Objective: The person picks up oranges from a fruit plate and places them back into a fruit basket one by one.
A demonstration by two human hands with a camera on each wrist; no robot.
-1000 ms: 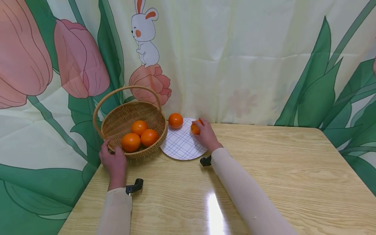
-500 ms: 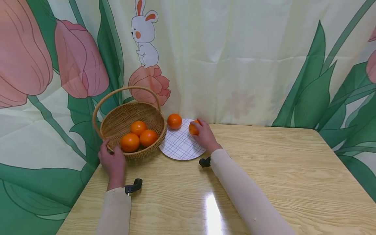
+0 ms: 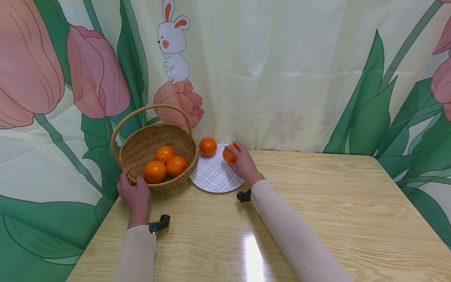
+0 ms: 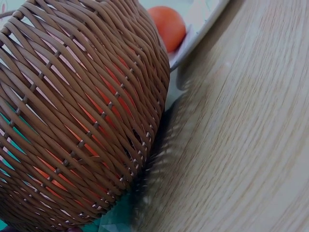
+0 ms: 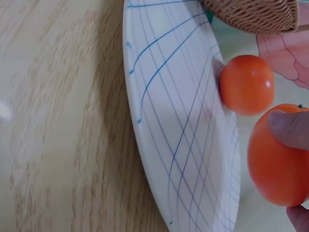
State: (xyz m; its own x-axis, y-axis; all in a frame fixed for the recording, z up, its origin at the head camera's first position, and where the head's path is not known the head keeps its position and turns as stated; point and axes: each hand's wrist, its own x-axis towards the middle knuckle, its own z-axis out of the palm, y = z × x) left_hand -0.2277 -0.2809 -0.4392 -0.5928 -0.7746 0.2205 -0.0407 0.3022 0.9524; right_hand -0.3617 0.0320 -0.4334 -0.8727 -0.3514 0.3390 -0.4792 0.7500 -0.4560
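Note:
My left hand (image 3: 135, 196) grips the near-left rim of a wicker basket (image 3: 155, 135), which has an arched handle. Inside the basket lie three oranges (image 3: 155, 172); in the left wrist view their colour shows through the basket weave (image 4: 72, 92). Thumb and fingers of my right hand (image 3: 244, 164) pinch an orange (image 5: 277, 159) with a small green stem end, over the right part of a white plate (image 3: 215, 176) with blue crossing lines. Another orange (image 5: 247, 85) sits at the plate's far-left edge, close to the basket.
A wooden table (image 3: 282, 203) carries everything. Directly behind it hangs a curtain (image 3: 282, 70) printed with tulips and a rabbit. Black wrist mounts (image 3: 160, 223) stick out from both sleeves.
My right hand has shifted slightly left with the pinched orange. The left hand keeps its grip on the basket rim. The whole head view has drifted slightly.

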